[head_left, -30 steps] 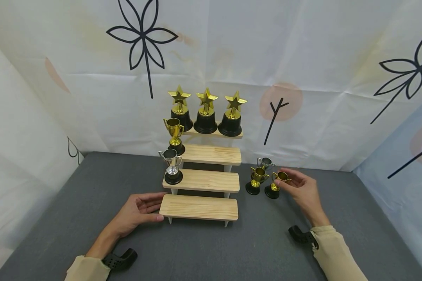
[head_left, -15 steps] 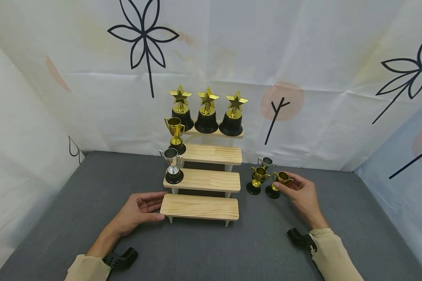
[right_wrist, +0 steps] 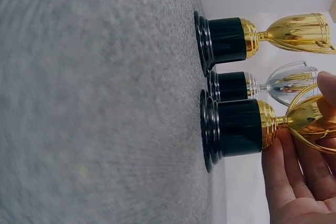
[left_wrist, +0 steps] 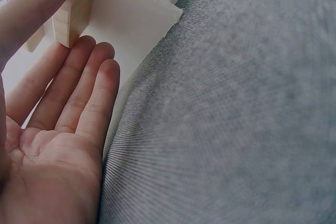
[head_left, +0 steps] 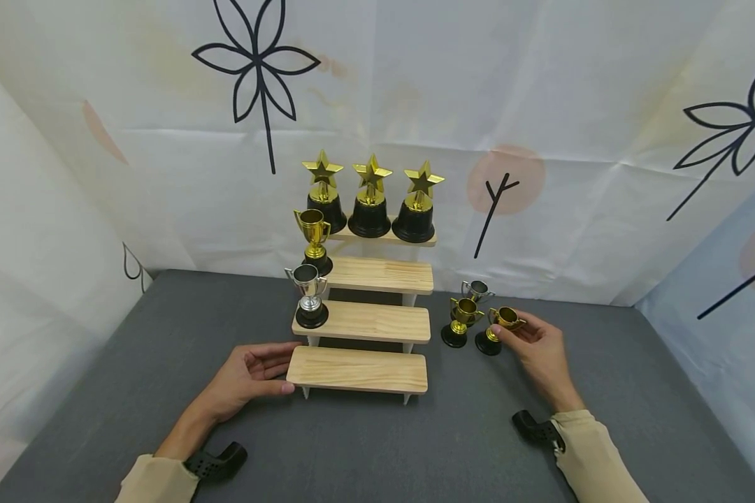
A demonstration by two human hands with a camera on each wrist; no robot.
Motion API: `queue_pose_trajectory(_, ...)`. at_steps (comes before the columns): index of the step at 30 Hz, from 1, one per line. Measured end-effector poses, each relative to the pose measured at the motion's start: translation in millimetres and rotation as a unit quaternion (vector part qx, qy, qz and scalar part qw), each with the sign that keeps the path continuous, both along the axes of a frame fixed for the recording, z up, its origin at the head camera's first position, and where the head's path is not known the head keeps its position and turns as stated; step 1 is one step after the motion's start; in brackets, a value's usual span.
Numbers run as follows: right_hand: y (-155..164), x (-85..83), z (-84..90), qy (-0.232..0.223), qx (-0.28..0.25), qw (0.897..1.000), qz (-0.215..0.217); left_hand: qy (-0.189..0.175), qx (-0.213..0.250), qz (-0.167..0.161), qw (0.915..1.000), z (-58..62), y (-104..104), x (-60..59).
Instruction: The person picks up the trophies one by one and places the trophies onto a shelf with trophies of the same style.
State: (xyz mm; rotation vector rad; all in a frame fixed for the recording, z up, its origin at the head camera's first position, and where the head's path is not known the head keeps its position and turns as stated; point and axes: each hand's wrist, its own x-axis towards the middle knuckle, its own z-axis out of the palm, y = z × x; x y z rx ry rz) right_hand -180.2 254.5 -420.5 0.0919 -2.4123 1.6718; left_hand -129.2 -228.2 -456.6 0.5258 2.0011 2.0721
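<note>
At the wooden stepped display stand (head_left: 357,369), my left hand (head_left: 242,381) rests against the left end of the lowest board. The left wrist view shows straight fingers (left_wrist: 94,103) at the end of the board (left_wrist: 71,22), with the thumb over it. On the right, my right hand (head_left: 535,349) holds a small gold trophy cup (head_left: 492,335) by its bowl, thumb on the near side and fingers behind. Its black base (right_wrist: 239,128) appears to stand on the table. Beside it are another gold trophy cup (head_left: 462,318) and a silver trophy cup (head_left: 478,290).
Three gold star trophies (head_left: 370,209) line the stand's top step. A gold trophy cup (head_left: 314,237) occupies the left end of the step below, and a silver trophy cup (head_left: 310,297) the one under that. White patterned cloth (head_left: 415,84) hangs behind the grey table (head_left: 453,433).
My right hand has settled slightly lower around the gold trophy cup's bowl. The left hand stays at the stand, and the trophies keep their places.
</note>
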Motion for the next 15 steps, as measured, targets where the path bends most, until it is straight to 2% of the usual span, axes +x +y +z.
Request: queue_pose_trajectory(15, -2.8, 3.8, 1.8, 0.012, -0.012, 1.0, -0.018, 0.006, 0.001, -0.002, 1.0, -0.4, -0.1, -0.1)
